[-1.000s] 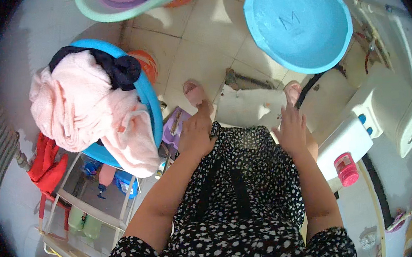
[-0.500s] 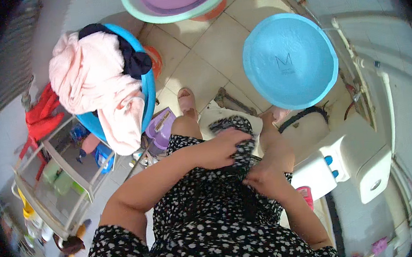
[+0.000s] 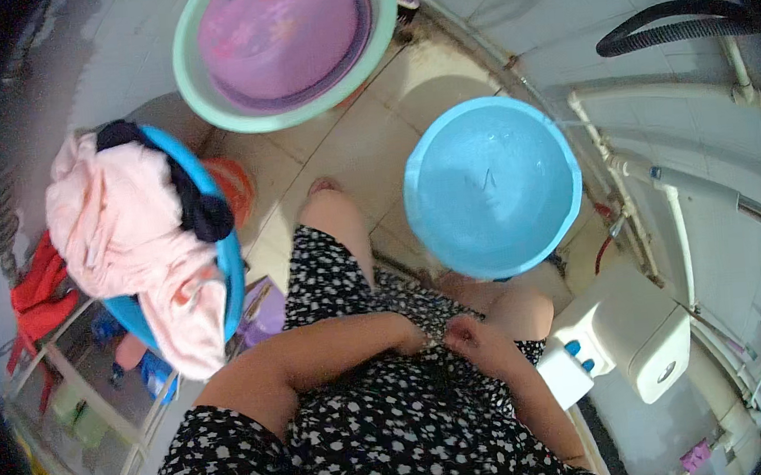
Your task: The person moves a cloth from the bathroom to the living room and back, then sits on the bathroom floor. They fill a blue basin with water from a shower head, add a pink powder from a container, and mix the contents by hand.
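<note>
I am wearing a black dress with white flowers (image 3: 369,419), and its skirt lies across my lap and between my bare knees. My left hand (image 3: 407,336) rests low against the skirt at the middle of my lap; its fingers are blurred and partly hidden in the cloth. Close beside it, on the right, my right hand (image 3: 478,342) has its fingers curled in. What they hold, if anything, cannot be made out. Beyond my right knee stands a light blue basin (image 3: 489,237) with water in it.
On the left, a blue tub (image 3: 235,277) holds a pink cloth (image 3: 126,223) and dark fabric (image 3: 201,203), near a white rack (image 3: 95,389). A mint green basin (image 3: 297,113) bearing a purple basin (image 3: 281,33) stands ahead. White pipes (image 3: 676,230) and a white box-shaped fixture (image 3: 629,333) are at right.
The skirt cloth bunched under my left hand now lies spread between my knees. Both hands have come closer together. My view has shifted, so the basins appear lower and further left.
</note>
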The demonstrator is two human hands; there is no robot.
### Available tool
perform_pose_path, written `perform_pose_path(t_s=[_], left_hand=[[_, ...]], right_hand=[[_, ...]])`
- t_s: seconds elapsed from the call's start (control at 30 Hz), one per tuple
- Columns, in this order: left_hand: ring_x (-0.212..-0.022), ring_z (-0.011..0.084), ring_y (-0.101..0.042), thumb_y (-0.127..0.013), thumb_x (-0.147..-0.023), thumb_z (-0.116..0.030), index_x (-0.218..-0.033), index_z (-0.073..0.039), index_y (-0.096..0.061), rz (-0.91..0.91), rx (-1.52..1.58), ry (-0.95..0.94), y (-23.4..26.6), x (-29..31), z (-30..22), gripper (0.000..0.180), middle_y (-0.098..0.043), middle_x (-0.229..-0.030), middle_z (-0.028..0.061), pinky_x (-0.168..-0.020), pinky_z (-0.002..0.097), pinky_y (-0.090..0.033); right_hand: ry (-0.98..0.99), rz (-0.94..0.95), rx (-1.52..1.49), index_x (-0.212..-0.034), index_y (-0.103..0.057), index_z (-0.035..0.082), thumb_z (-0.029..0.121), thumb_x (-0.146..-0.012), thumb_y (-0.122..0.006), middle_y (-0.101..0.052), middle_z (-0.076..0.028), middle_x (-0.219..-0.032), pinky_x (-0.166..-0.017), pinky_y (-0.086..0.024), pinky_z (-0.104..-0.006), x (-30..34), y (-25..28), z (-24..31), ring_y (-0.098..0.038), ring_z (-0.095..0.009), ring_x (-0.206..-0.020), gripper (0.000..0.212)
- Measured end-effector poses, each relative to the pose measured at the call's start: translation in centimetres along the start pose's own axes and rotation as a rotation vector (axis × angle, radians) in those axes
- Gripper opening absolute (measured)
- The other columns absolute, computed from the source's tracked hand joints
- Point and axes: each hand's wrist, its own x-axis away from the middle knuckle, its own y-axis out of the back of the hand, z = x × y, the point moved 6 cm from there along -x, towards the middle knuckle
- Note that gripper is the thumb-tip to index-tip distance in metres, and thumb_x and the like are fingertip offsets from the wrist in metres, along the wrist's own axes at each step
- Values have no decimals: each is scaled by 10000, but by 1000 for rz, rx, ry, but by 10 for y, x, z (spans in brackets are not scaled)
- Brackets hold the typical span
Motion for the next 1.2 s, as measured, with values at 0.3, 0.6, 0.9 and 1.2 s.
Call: perform_pose_path(t_s=[0.3,0.6,0.9,1.2], left_hand=[[-975,303,-564,-536,-868,-184,-1283,-55,-471,-132,-134,154,23,-125,176,440,-534,-1209,155,-818,442,-464],[-956,316,-582,-565,-842,-230,-1282,-47,-465,-431,-112,204,12,-208,296,487,-562,-1155,183,-811,464,-471],[-1093,285,-543,-489,-897,-458,-1304,-75,-429,-1580,1090,-32,68,52,171,563,-570,-1172,156,-906,417,-439],[-1229,352,-398,-530,-880,-449,-1394,-51,-249,-1455,1649,-791,142,54,178,708,-344,-1393,172,-1015,521,-334]], right_hand=[[-83,-1075,-235,-1231,-458,-38,215,-788,-699,-575,-165,-1121,-893,-437,-384,-87,163,-215,-560,-291,-1026,564],[46,-951,-1058,-1188,-509,8,-65,-684,-531,-576,-166,-1063,-799,-473,-418,-120,139,-223,-563,-308,-936,510],[117,-992,-1059,-1117,-527,-14,-59,-677,-524,-597,-159,-976,-709,-494,-425,-125,149,-240,-589,-303,-820,442],[158,-1012,-1091,-1078,-557,-28,-65,-698,-509,-616,-148,-922,-684,-495,-369,-112,138,-217,-607,-262,-766,385]])
